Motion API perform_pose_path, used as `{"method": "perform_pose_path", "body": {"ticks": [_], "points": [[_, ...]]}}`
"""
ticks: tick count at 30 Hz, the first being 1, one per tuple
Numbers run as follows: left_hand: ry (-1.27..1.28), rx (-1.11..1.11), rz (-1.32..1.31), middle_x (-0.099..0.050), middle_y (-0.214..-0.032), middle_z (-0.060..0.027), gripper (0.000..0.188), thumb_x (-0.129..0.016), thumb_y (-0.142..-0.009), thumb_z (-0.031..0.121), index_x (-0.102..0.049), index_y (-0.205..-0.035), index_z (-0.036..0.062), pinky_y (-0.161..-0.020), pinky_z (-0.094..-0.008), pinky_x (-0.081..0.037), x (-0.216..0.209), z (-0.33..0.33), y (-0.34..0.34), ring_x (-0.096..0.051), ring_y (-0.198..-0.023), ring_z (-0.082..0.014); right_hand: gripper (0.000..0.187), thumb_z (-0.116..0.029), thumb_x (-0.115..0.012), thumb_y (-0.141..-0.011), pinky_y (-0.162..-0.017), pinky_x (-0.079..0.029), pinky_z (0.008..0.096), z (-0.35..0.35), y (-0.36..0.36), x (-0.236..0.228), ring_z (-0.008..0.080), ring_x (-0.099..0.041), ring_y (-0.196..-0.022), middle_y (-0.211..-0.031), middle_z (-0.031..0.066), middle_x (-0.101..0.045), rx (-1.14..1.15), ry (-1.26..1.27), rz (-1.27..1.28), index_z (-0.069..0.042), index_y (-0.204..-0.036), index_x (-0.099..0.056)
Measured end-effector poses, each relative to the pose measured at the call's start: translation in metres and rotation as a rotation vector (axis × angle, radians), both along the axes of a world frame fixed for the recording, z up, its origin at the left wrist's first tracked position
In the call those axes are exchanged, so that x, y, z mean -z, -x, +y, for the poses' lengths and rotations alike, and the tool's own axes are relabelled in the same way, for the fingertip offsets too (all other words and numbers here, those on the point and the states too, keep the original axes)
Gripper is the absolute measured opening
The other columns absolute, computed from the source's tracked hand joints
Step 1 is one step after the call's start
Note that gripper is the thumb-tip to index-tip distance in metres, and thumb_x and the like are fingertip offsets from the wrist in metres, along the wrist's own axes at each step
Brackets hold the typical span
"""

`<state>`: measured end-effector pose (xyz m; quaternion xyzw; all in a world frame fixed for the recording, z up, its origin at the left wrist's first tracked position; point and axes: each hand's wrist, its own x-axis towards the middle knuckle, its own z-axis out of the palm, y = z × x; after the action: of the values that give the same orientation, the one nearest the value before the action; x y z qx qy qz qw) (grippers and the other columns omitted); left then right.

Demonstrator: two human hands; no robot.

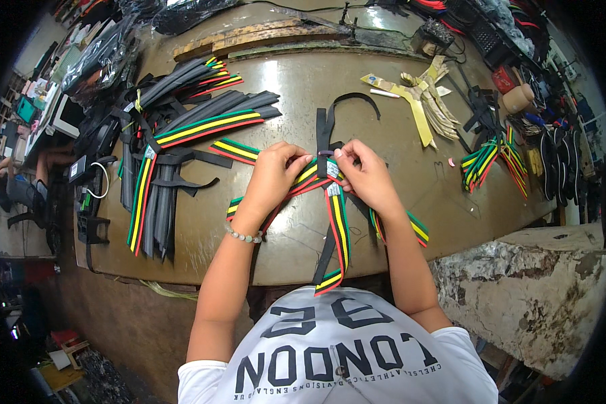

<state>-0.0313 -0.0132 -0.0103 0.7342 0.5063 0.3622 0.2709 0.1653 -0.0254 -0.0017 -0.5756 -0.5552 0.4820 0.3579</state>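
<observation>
In front of me a bundle of green, yellow and red striped straps [340, 222] lies crossed on the table, with small white labels near its middle. A black strap [323, 128] rises from the crossing, and a thin one curls off to the right. My left hand [281, 172] is closed in a pinch on the striped straps just left of the crossing. With thumb and fingers, my right hand [367, 175] pinches the bundle at the crossing, beside the black strap. The fingers partly hide what lies between them.
To the left lie piled striped straps [138, 202] and grey-black straps [215, 111]. Yellowish cut pieces [421, 101] sit at the back right, near another striped bundle [481, 161]. A wooden bar [256, 37] runs along the back. The brown table [289, 252] ends close to my body.
</observation>
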Motion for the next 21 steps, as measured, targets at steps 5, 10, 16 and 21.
{"method": "perform_pose_path", "body": {"ticks": [5,10,16,21], "points": [[-0.008,-0.060,-0.023,-0.062,-0.075,-0.0109,0.014,-0.070,-0.083,0.013,-0.071,-0.088,-0.0005,-0.058,-0.0300,-0.043,0.008,-0.002,-0.003,-0.057,-0.064,-0.0180,0.021,-0.024,-0.059,-0.091,-0.061,-0.047,0.0347,0.000,0.004,0.003,0.0222,-0.059,-0.065,-0.077,0.0093,-0.053,-0.041,-0.247,-0.311,-0.003,-0.093,-0.058],[-0.113,-0.135,-0.094,-0.063,-0.076,-0.0148,0.015,-0.068,-0.083,0.012,-0.070,-0.088,-0.0020,-0.061,-0.0327,-0.047,-0.009,0.001,0.009,-0.060,-0.064,-0.0241,0.024,-0.026,-0.057,-0.093,-0.057,-0.048,0.0327,-0.004,0.007,0.003,0.0195,-0.060,-0.061,-0.078,0.0084,-0.053,-0.003,-0.240,-0.366,-0.003,-0.092,-0.055],[0.176,-0.103,0.082,-0.070,-0.077,-0.0144,0.021,-0.076,-0.077,0.014,-0.071,-0.089,-0.0032,-0.060,-0.0301,-0.050,-0.029,-0.029,0.023,-0.064,-0.063,-0.0186,0.024,-0.029,-0.050,-0.100,-0.053,-0.051,0.0223,0.004,-0.006,0.003,0.0082,-0.059,-0.059,-0.082,0.0023,-0.052,-0.015,0.108,0.173,-0.005,-0.097,-0.048],[0.115,-0.132,0.181,-0.064,-0.080,-0.0211,0.014,-0.068,-0.081,0.009,-0.067,-0.084,-0.0047,-0.070,-0.0404,-0.050,0.001,-0.034,0.008,-0.063,-0.077,-0.0357,0.024,-0.029,-0.048,-0.100,-0.057,-0.055,0.0241,0.008,-0.012,0.007,0.0103,-0.062,-0.064,-0.083,0.0034,-0.051,-0.060,0.163,0.273,-0.005,-0.097,-0.046]]}}
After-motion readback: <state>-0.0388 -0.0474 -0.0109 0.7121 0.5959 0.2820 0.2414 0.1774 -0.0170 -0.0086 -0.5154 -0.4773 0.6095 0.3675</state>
